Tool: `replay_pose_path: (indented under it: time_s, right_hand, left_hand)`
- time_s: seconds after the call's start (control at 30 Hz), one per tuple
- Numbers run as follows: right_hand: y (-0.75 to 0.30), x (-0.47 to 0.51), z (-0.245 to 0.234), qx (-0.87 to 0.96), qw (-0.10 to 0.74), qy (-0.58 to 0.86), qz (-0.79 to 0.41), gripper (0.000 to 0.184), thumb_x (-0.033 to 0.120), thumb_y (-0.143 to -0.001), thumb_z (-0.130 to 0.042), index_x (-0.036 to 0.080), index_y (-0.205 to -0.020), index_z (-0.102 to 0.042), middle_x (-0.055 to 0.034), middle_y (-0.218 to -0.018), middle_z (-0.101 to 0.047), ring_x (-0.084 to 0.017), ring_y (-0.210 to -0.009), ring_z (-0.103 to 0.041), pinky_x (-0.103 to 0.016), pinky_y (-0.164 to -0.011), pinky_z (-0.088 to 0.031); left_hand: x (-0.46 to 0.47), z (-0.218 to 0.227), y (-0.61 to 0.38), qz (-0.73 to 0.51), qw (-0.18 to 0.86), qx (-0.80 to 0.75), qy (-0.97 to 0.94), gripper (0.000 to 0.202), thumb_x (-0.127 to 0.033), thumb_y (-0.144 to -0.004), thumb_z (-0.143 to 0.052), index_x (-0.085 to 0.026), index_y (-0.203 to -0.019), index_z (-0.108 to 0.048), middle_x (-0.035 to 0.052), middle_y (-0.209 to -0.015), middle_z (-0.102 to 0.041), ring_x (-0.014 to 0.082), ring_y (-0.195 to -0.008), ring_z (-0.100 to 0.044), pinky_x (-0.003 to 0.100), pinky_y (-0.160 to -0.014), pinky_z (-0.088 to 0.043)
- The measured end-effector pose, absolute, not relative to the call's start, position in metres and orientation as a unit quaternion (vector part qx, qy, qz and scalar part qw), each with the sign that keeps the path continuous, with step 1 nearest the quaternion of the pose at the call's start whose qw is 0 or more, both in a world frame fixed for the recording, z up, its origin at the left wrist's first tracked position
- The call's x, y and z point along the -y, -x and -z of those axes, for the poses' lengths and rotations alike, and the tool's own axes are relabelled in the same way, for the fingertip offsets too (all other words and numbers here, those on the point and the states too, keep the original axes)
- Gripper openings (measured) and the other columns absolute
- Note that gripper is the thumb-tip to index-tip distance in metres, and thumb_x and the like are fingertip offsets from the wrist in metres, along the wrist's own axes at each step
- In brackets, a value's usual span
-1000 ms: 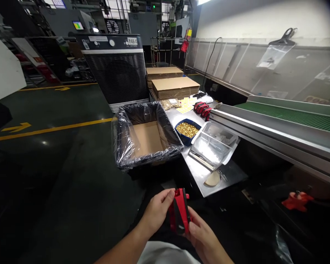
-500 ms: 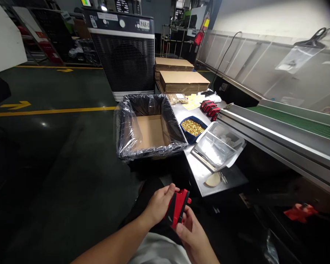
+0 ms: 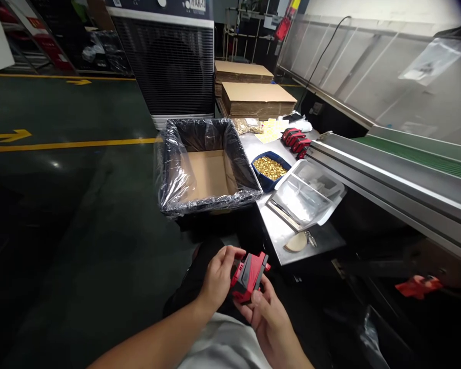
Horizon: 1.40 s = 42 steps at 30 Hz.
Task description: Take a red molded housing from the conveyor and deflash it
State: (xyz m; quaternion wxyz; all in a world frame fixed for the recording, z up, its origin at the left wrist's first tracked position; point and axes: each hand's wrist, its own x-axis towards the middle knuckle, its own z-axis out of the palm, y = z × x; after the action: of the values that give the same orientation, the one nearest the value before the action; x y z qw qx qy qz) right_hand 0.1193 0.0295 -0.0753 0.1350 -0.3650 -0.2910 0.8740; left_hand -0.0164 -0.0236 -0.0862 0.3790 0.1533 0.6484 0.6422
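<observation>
A small red and black plastic housing (image 3: 250,275), much like a power tool battery pack, is held between both hands above my lap. My left hand (image 3: 219,274) grips its left side, fingers curled over the upper edge. From below and the right, my right hand (image 3: 267,307) wraps round it with the thumb on its face. Several similar red and black housings (image 3: 295,141) lie at the back of the metal table (image 3: 271,225). A blue bin (image 3: 267,183) full of small brass-coloured parts (image 3: 271,167) stands nearer, beside a clear divided tray (image 3: 311,195).
Left of the table stands a box lined with black plastic (image 3: 211,202), with cardboard at its bottom. Stacked cardboard (image 3: 259,92) and an air cooler (image 3: 169,66) are behind it. A green conveyor (image 3: 415,154) runs along the right. A round pale pad (image 3: 296,242) lies near the table corner.
The housing has turned in my hands, so more of its top and end shows. My left hand has shifted its fingers along it. The view has tilted slightly downward.
</observation>
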Motion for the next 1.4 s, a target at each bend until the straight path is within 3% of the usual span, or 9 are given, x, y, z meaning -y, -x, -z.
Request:
replay_pose_path:
  time_s: [0.17,0.23,0.37,0.5,0.63,0.87,1.03,1.2,1.4]
  right_hand:
    - [-0.116,-0.032,0.064,0.231,0.196,0.353,-0.885,0.084,0.038,-0.085,-0.072,0.034,-0.149,-0.018,-0.0103,-0.127,-0.064,-0.026,-0.107,-0.066,-0.05,-0.097,-0.049]
    - [-0.115,-0.032,0.059,0.224,0.218,0.346,-0.885,0.081,0.036,-0.086,-0.071,0.034,-0.149,-0.02,-0.0093,-0.126,-0.064,-0.024,-0.104,-0.067,-0.046,-0.096,-0.05]
    - [-0.117,-0.031,0.053,0.205,0.243,0.342,-0.884,0.069,0.034,-0.086,-0.071,0.03,-0.144,-0.034,-0.0089,-0.125,-0.065,-0.021,-0.105,-0.066,-0.034,-0.088,-0.054]
    - [-0.118,-0.03,0.047,0.161,0.236,0.352,-0.891,0.037,0.041,-0.092,-0.063,0.021,-0.123,-0.057,-0.0077,-0.102,-0.072,-0.017,-0.081,-0.066,-0.029,-0.072,-0.055]
    - [-0.117,-0.028,0.04,0.098,0.223,0.359,-0.901,0.039,0.047,-0.093,-0.057,0.017,-0.116,-0.064,-0.0089,-0.099,-0.072,-0.018,-0.075,-0.065,-0.031,-0.07,-0.055]
    - [-0.121,-0.027,0.051,0.136,0.14,0.408,-0.892,0.058,0.069,-0.089,-0.05,0.017,-0.111,-0.065,-0.0087,-0.088,-0.072,-0.024,-0.079,-0.068,-0.037,-0.076,-0.053]
    - [-0.126,-0.029,0.062,0.172,0.116,0.397,-0.894,0.057,0.068,-0.088,-0.051,0.018,-0.111,-0.065,-0.0073,-0.091,-0.072,-0.022,-0.085,-0.068,-0.033,-0.08,-0.051]
    - [-0.126,-0.026,0.064,0.115,0.047,0.324,-0.938,0.065,0.071,-0.09,-0.043,0.013,-0.102,-0.069,-0.0105,-0.084,-0.072,-0.022,-0.076,-0.069,-0.034,-0.074,-0.053]
    - [-0.124,-0.022,0.062,0.099,0.017,0.28,-0.955,0.077,0.075,-0.089,-0.037,0.009,-0.115,-0.067,-0.0168,-0.087,-0.074,-0.025,-0.077,-0.07,-0.036,-0.073,-0.054]
  left_hand:
    - [0.045,0.084,0.008,-0.619,0.313,-0.641,-0.329,0.05,-0.068,-0.087,-0.051,-0.024,-0.105,-0.066,0.0055,-0.109,-0.061,0.0248,-0.104,-0.057,0.038,-0.092,-0.045]
    - [0.048,0.09,0.003,-0.591,0.26,-0.654,-0.394,0.048,-0.061,-0.082,-0.066,-0.027,-0.116,-0.059,0.0051,-0.117,-0.058,0.0251,-0.109,-0.055,0.039,-0.095,-0.045]
    - [0.045,0.097,-0.007,-0.555,0.181,-0.682,-0.439,0.047,-0.028,-0.08,-0.076,-0.027,-0.119,-0.051,0.0048,-0.12,-0.056,0.0235,-0.113,-0.053,0.041,-0.098,-0.046]
    - [0.042,0.092,-0.014,-0.558,0.156,-0.697,-0.423,0.049,-0.014,-0.073,-0.077,-0.026,-0.113,-0.051,0.0042,-0.119,-0.057,0.0242,-0.113,-0.055,0.043,-0.099,-0.048]
    - [0.043,0.09,-0.021,-0.554,0.154,-0.708,-0.411,0.051,-0.006,-0.07,-0.07,-0.026,-0.113,-0.051,0.0034,-0.118,-0.059,0.0243,-0.112,-0.057,0.044,-0.098,-0.05]
    - [0.046,0.083,-0.02,-0.528,0.17,-0.744,-0.373,0.048,-0.007,-0.072,-0.067,-0.031,-0.112,-0.055,-0.0003,-0.113,-0.062,0.024,-0.114,-0.057,0.045,-0.102,-0.046]
    - [0.046,0.061,-0.011,-0.519,0.255,-0.742,-0.339,0.045,-0.006,-0.067,-0.068,-0.028,-0.106,-0.059,-0.0014,-0.101,-0.063,0.0203,-0.095,-0.061,0.035,-0.083,-0.05]
    - [0.04,0.044,-0.005,-0.475,0.289,-0.767,-0.319,0.038,-0.023,-0.065,-0.08,-0.027,-0.099,-0.063,-0.0005,-0.097,-0.066,0.0245,-0.091,-0.059,0.04,-0.082,-0.048]
    - [0.035,0.029,0.0,-0.439,0.294,-0.786,-0.322,0.039,-0.028,-0.062,-0.084,-0.029,-0.096,-0.064,-0.0014,-0.094,-0.067,0.0261,-0.09,-0.057,0.042,-0.081,-0.047]
